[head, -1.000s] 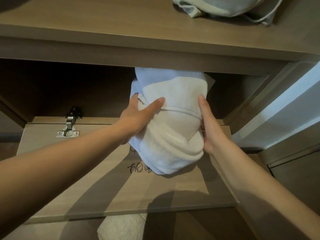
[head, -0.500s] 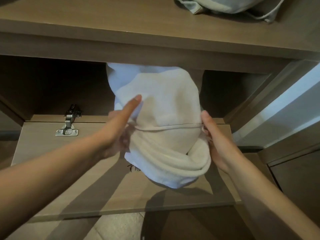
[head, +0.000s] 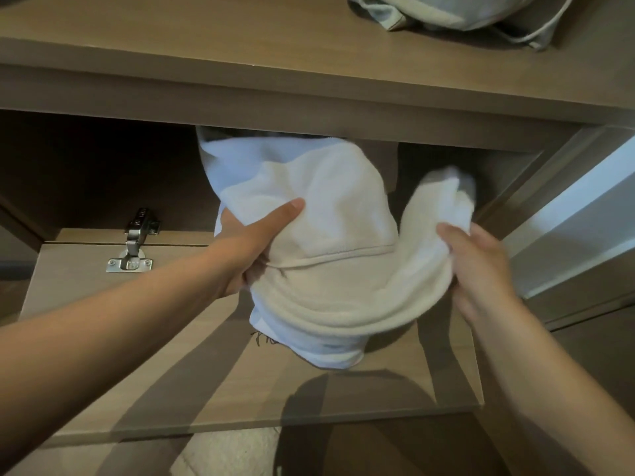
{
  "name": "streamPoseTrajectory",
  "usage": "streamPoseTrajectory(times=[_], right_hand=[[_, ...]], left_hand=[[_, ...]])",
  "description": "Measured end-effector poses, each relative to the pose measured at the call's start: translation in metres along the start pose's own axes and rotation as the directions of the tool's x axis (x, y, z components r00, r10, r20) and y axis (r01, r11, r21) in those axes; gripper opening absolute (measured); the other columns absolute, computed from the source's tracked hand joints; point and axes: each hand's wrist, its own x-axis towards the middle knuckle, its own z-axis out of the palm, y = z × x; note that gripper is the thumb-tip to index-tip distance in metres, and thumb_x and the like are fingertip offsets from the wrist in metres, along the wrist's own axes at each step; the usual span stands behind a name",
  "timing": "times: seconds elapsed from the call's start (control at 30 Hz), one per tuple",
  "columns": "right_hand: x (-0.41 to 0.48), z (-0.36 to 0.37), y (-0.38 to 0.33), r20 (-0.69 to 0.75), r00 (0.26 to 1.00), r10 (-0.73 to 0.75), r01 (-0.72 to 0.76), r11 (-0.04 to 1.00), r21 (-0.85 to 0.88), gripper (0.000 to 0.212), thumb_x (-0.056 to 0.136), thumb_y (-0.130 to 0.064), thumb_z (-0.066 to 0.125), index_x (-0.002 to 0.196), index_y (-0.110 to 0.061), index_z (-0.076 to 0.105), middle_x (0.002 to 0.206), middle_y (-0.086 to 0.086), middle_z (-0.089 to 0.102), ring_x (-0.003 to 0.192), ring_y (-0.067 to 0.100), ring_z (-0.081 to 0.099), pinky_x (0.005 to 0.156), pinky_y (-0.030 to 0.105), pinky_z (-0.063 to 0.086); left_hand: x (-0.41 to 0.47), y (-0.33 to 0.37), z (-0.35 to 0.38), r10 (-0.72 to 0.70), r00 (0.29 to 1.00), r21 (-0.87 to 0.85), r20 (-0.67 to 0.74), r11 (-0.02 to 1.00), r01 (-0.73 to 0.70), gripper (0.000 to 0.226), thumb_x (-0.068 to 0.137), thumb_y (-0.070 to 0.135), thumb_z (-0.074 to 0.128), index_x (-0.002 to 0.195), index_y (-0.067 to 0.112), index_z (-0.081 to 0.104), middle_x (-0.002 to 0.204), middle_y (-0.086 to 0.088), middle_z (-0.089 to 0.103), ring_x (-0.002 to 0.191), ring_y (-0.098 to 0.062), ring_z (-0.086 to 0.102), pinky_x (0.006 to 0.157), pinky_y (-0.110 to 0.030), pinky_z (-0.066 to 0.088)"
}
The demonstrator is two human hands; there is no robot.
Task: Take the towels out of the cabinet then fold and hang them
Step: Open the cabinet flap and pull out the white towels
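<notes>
Readable text: none.
Door (head: pixel 192 365): dark handwritten marks (head: pixel 262 339) on the open wooden flap, touching the lower left edge of the towel (head: pixel 336 269).
Marks: only a few pen strokes show, the rest is hidden under the towel; no letter or number can be made out.
Hinge (head: pixel 132 249): metal, any stamp on it too small to read.

The towel bundle (head: pixel 326 252) vanishes at its top behind the cabinet rail (head: pixel 240 101). The left grip (head: pixel 254 249) has its fingers buried in cloth, and the right grip (head: pixel 481 266) is motion-blurred. Handwriting (head: pixel 263 338) on the door (head: pixel 206 372) is mostly covered. The grey cloth (head: pixel 446 12) is cropped above.
</notes>
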Motion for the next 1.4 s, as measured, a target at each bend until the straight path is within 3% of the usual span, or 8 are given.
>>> streamPoseTrajectory(times=[0.13,0.27,0.43,0.9,1.07,1.27,1.33,1.4], right_hand=[[-0.002,0.029,-0.017,0.153,0.988,-0.031,0.056,0.985,-0.161,0.011,0.099,-0.037,0.052,0.102,-0.035,0.062,0.087,-0.008,0.073,0.069,0.005,0.071,0.05,0.019,0.054],[-0.003,0.057,-0.027,0.365,0.93,0.041,0.034,0.98,-0.197,0.054,0.088,-0.069,0.044,0.129,-0.036,0.056,0.113,-0.003,0.07,0.101,0.017,0.069,0.088,0.038,0.055],[0.001,0.054,-0.018,0.465,0.878,0.112,-0.013,0.977,-0.212,0.094,0.058,-0.077,0.059,0.14,-0.034,0.041,0.121,-0.001,0.066,0.108,0.021,0.066,0.097,0.045,0.052],[-0.016,0.042,0.001,0.528,0.84,0.125,-0.079,0.991,-0.108,0.074,0.071,-0.06,0.069,0.137,-0.031,0.049,0.118,-0.001,0.071,0.106,0.02,0.069,0.098,0.046,0.051],[-0.028,0.018,-0.006,0.514,0.836,0.192,-0.156,0.981,-0.114,0.069,0.065,-0.061,0.07,0.126,-0.032,0.056,0.105,-0.001,0.075,0.095,0.021,0.073,0.079,0.04,0.059],[-0.039,0.013,-0.013,0.407,0.868,0.284,-0.242,0.958,-0.152,0.038,0.056,-0.051,0.07,0.087,-0.03,0.067,0.068,-0.015,0.073,0.063,0.0,0.07,0.046,0.014,0.051],[-0.052,0.006,-0.021,0.342,0.884,0.32,-0.282,0.946,-0.158,0.045,0.051,-0.049,0.075,0.089,-0.029,0.063,0.065,-0.014,0.072,0.057,0.003,0.069,0.041,0.015,0.05],[-0.067,0.0,-0.034,0.31,0.89,0.333,-0.282,0.939,-0.198,0.074,0.039,-0.064,0.082,0.102,-0.029,0.064,0.081,-0.01,0.076,0.072,0.01,0.073,0.06,0.023,0.059]], left_hand=[[0.002,-0.002,0.005,0.028,1.0,0.033,0.004,0.999,-0.028,0.091,0.051,0.061,0.086,0.128,0.034,0.046,0.114,0.008,0.066,0.098,-0.017,0.065,0.063,-0.028,0.056],[0.004,-0.002,0.001,-0.001,0.999,-0.013,0.033,1.0,0.001,0.092,0.051,0.059,0.087,0.129,0.035,0.044,0.113,0.008,0.067,0.097,-0.017,0.067,0.065,-0.031,0.059],[0.005,-0.004,-0.007,-0.114,0.985,-0.031,0.133,0.992,0.119,0.102,0.044,0.063,0.089,0.131,0.04,0.04,0.116,0.005,0.067,0.1,-0.024,0.067,0.075,-0.043,0.059],[-0.017,-0.014,-0.002,-0.003,0.952,-0.112,0.306,0.993,0.039,0.074,0.061,0.054,0.084,0.126,0.038,0.053,0.108,0.009,0.073,0.095,-0.016,0.072,0.079,-0.035,0.058],[-0.042,-0.009,0.004,0.004,0.94,-0.113,0.341,0.993,0.036,0.076,0.062,0.052,0.083,0.13,0.033,0.053,0.112,0.008,0.072,0.099,-0.018,0.071,0.08,-0.033,0.059],[-0.06,-0.009,0.01,-0.054,0.964,-0.141,0.262,0.986,0.093,0.079,0.06,0.051,0.085,0.131,0.031,0.054,0.118,0.004,0.07,0.108,-0.024,0.067,0.099,-0.046,0.049],[-0.074,-0.008,0.013,-0.102,0.961,-0.154,0.256,0.977,0.145,0.083,0.06,0.053,0.085,0.133,0.029,0.054,0.122,0.003,0.068,0.112,-0.023,0.065,0.1,-0.044,0.048],[-0.095,-0.002,0.017,-0.136,0.954,-0.188,0.266,0.964,0.189,0.084,0.059,0.051,0.085,0.132,0.023,0.055,0.121,0.001,0.069,0.11,-0.021,0.066,0.093,-0.035,0.053]])
